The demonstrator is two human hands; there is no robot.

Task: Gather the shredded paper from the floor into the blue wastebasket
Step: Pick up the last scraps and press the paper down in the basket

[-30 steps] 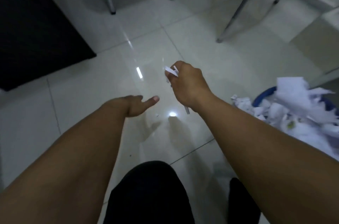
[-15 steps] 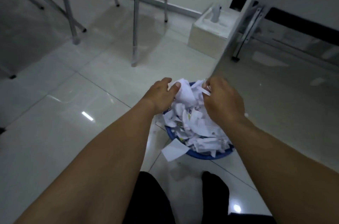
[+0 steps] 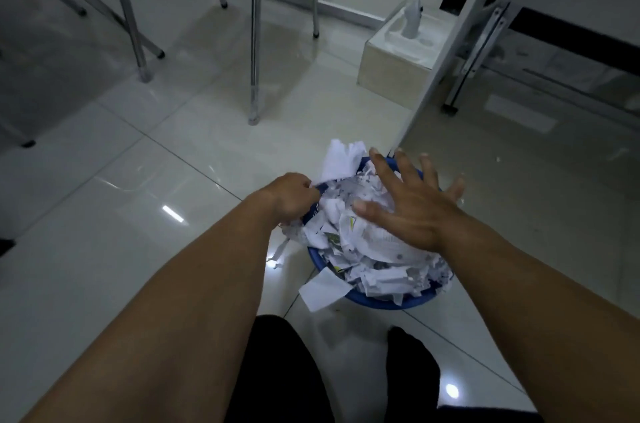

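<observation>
The blue wastebasket (image 3: 388,302) stands on the tiled floor just in front of my knees, heaped over its rim with white shredded paper (image 3: 363,249). My left hand (image 3: 292,196) is closed on the basket's left rim together with some shreds. My right hand (image 3: 412,204) lies flat on top of the heap, palm down, fingers spread. One larger white sheet (image 3: 323,289) hangs over the near left rim. A few small scraps (image 3: 278,251) lie on the floor just left of the basket.
Metal chair and table legs (image 3: 254,42) stand on the floor beyond the basket. A beige box (image 3: 394,69) with a white insert sits at the back right. A white table edge (image 3: 450,42) with a folding metal leg runs down the right side.
The view swung from bare floor to the basket. My right hand, which held paper strips, let them go and now lies spread on the heap. My left hand closed on the basket's rim.
</observation>
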